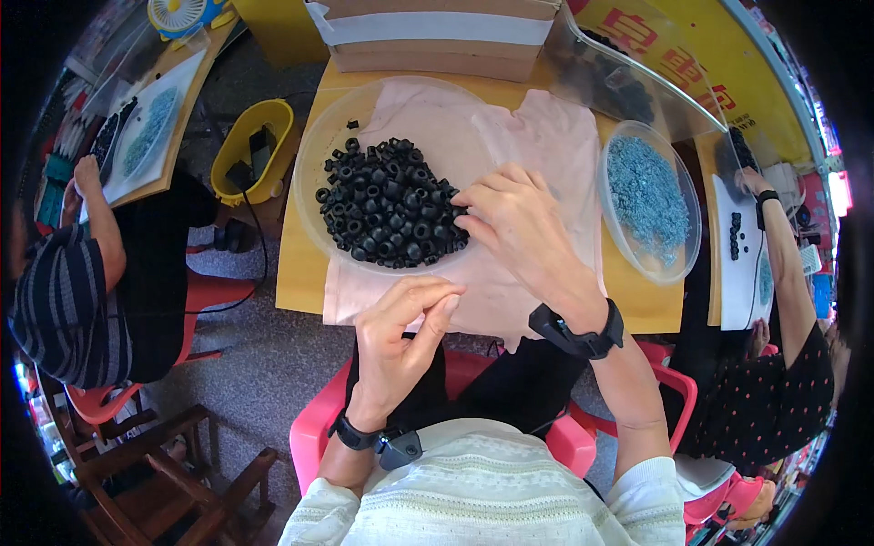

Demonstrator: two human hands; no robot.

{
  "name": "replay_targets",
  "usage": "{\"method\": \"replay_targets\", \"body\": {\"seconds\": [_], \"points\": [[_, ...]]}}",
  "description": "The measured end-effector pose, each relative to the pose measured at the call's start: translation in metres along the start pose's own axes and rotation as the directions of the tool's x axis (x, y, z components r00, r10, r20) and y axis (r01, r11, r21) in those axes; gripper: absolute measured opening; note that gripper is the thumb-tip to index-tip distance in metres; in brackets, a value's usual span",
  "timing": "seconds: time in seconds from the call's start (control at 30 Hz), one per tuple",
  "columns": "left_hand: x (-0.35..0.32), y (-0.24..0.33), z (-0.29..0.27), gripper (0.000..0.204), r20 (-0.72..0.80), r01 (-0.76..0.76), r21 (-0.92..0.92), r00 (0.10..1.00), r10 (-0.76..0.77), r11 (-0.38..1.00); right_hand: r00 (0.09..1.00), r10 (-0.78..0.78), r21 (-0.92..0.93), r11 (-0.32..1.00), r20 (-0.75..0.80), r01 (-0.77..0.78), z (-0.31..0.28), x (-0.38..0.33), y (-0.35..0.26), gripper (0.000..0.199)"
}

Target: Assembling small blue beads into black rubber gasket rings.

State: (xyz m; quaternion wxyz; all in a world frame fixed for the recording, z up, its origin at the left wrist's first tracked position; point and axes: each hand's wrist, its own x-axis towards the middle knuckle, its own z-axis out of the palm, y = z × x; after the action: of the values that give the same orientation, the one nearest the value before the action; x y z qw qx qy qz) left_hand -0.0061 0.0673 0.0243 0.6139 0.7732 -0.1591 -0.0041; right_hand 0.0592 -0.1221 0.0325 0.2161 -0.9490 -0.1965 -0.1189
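Observation:
A heap of small black ring-shaped parts [387, 209] lies in a clear shallow plastic dish [314, 150] on a pink cloth [546, 127]. My right hand [519, 227] reaches into the right edge of the heap, its fingertips touching the black parts. My left hand [401, 332] is held near the table's front edge, thumb and fingers pinched together; whether a small part sits between them is hidden. Both wrists wear black bands.
An oval clear dish of small blue-grey pieces [648, 196] sits at the right. A cardboard box [437, 36] and a clear bin [628, 82] stand behind. A person sits at the left [91, 282] and another at the right [774, 364]. A yellow basket [250, 150] is on the floor.

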Motion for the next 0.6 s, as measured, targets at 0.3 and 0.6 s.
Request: {"method": "replay_targets", "body": {"seconds": [0.3, 0.6], "points": [[-0.013, -0.002, 0.005, 0.019, -0.001, 0.199, -0.424, 0.975, -0.220, 0.884, 0.987, 0.060, 0.278, 0.960, -0.149, -0.017, -0.023, -0.024, -0.023, 0.021], [-0.026, 0.002, 0.019, 0.021, 0.321, 0.394, -0.779, 0.919, -0.230, 0.488, 0.981, 0.130, 0.584, 0.812, -0.145, -0.021, -0.045, -0.084, -0.044, 0.025]]}}
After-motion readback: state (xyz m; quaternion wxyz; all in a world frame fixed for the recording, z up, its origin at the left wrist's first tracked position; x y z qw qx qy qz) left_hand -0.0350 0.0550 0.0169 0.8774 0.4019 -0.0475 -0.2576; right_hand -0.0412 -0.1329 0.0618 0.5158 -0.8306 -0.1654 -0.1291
